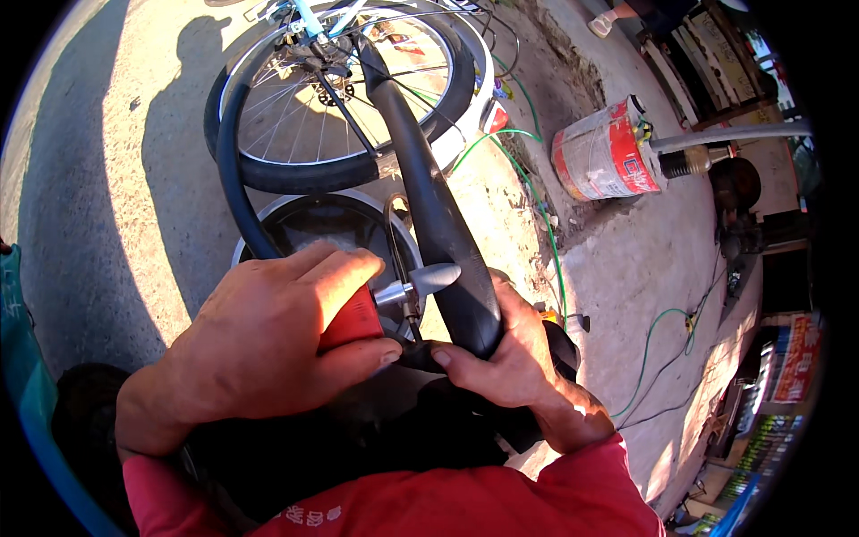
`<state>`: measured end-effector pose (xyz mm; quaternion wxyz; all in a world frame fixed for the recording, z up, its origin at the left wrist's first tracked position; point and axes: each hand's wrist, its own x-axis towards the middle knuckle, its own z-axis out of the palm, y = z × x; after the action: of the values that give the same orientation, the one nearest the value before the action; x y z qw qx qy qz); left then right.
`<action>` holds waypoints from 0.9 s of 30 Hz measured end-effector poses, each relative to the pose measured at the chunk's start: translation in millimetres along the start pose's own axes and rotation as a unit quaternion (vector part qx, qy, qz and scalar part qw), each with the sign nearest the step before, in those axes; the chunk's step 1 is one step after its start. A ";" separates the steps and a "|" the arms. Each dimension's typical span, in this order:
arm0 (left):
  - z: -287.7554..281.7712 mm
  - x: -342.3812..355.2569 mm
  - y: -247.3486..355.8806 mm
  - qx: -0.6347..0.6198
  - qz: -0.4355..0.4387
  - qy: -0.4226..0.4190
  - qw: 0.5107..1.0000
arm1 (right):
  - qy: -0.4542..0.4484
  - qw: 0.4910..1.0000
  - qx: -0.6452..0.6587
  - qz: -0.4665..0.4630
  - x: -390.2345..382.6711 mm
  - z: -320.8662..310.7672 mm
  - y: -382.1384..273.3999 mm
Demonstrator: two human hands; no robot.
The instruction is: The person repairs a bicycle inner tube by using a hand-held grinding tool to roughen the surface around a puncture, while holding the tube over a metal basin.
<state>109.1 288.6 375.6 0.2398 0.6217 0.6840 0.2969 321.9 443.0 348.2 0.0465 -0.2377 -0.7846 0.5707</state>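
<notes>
My left hand (259, 331) is closed round a red-bodied tool (355, 318), which has a silver metal shaft and a grey tapered tip. That tip lies against or just in front of a swollen black inner tube (429, 192); I cannot tell whether they touch. Below it, my right hand (510, 362) grips the tube's near bend, thumb on the left side and fingers mostly hidden behind. The tube runs away from me to a bicycle wheel (309, 174) and loops back down on the left.
A light blue bicycle frame (309, 18) lies beyond the wheel. Under the tube is a round dark thing with a pale rim (246, 251). To the right stand a white-and-red bucket (591, 161) and a trailing green cord (543, 215). A person's foot (603, 23) shows at the far right.
</notes>
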 end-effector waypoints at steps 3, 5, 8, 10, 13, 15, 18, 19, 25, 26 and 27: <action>-2.1 -1.2 1.8 0.000 -0.001 -0.019 1.000 | 0.004 1.000 0.002 -0.016 0.8 0.7 3.9; -1.6 -1.8 1.2 -0.004 0.007 -0.060 0.998 | 0.008 1.000 0.001 -0.023 0.6 1.1 4.2; -0.2 -1.0 -3.1 0.020 0.027 0.031 0.999 | 0.006 1.000 -0.007 -0.011 -0.2 1.2 2.9; -1.1 -1.5 0.9 0.013 0.012 0.007 1.000 | 0.005 1.000 -0.023 0.007 0.4 0.2 0.5; -1.4 -3.0 2.9 0.006 -0.003 -0.016 1.000 | 0.006 0.999 -0.052 0.001 0.9 1.2 -0.3; -0.7 -2.8 1.3 0.011 -0.016 0.031 0.999 | 0.016 0.994 -0.095 0.042 0.7 2.8 -3.5; -0.1 -3.1 0.4 0.013 -0.013 0.019 1.000 | 0.023 0.994 -0.099 0.029 0.3 5.7 -1.6; -0.5 -2.8 0.7 0.014 -0.013 0.020 1.000 | 0.023 0.994 -0.099 0.028 0.3 6.2 -0.5; -0.7 -2.8 1.6 0.023 -0.019 0.014 0.999 | 0.012 0.993 -0.114 0.036 -0.1 6.7 2.1; -1.4 -2.6 2.1 0.021 -0.018 0.002 1.000 | 0.009 0.992 -0.122 0.023 1.0 6.0 2.0; -1.9 -2.5 2.4 0.019 -0.017 -0.010 1.000 | 0.005 0.991 -0.130 0.011 1.6 5.6 2.0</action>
<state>109.8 286.1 378.6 0.2399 0.6176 0.6974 0.2731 319.2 439.2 344.1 0.0130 -0.2533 -0.8494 0.4628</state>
